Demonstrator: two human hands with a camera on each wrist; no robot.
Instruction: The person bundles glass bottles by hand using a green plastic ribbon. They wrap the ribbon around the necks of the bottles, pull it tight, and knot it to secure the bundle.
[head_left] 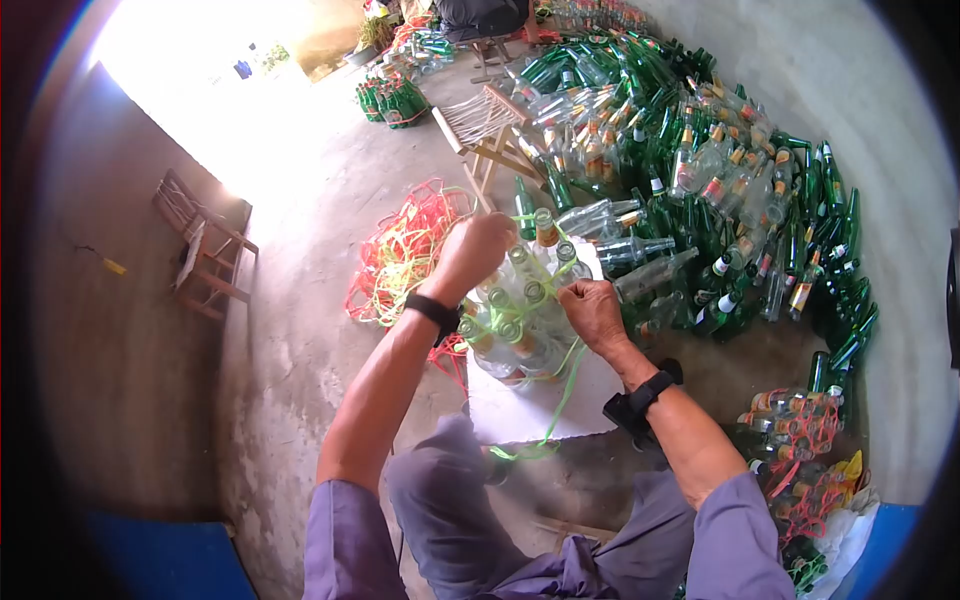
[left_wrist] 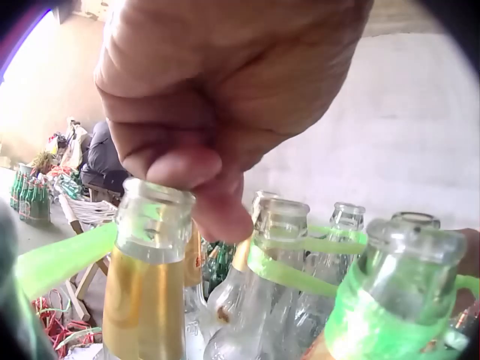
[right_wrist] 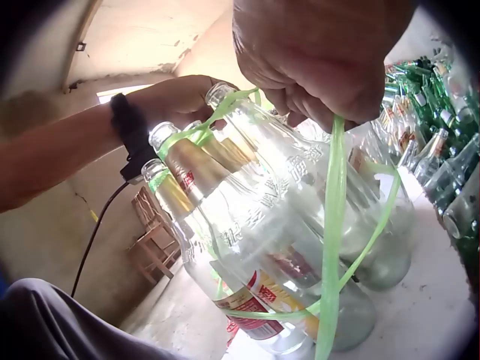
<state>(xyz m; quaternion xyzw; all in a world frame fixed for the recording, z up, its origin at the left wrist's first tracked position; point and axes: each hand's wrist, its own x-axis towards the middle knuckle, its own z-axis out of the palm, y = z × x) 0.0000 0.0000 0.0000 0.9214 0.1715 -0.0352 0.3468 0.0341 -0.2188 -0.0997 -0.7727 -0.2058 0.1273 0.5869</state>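
Note:
Clear glass bottles [head_left: 533, 292] [left_wrist: 281, 315] [right_wrist: 262, 202] stand bunched upright on a white board [head_left: 545, 410], green plastic strap [head_left: 570, 385] [left_wrist: 307, 281] [right_wrist: 334, 225] wound about their necks. My left hand [head_left: 475, 255] [left_wrist: 225, 90] is over the far-left necks, fingers bent down between them, fingertips at the rim of a gold-labelled bottle [left_wrist: 142, 300]; whether it grips anything is hidden. At the bunch's right side, my right hand [head_left: 597, 315] [right_wrist: 322, 67] has its fingers curled round the strap, which hangs from it down past the bottles in the right wrist view.
Tangled red and yellow-green strap [head_left: 405, 260] lies left of the bunch. A large heap of green and clear bottles [head_left: 680, 170] fills the right side. Beyond are a folding stool [head_left: 490, 130] and a tied green bundle [head_left: 393, 102]; a wooden chair [head_left: 208, 250] stands left.

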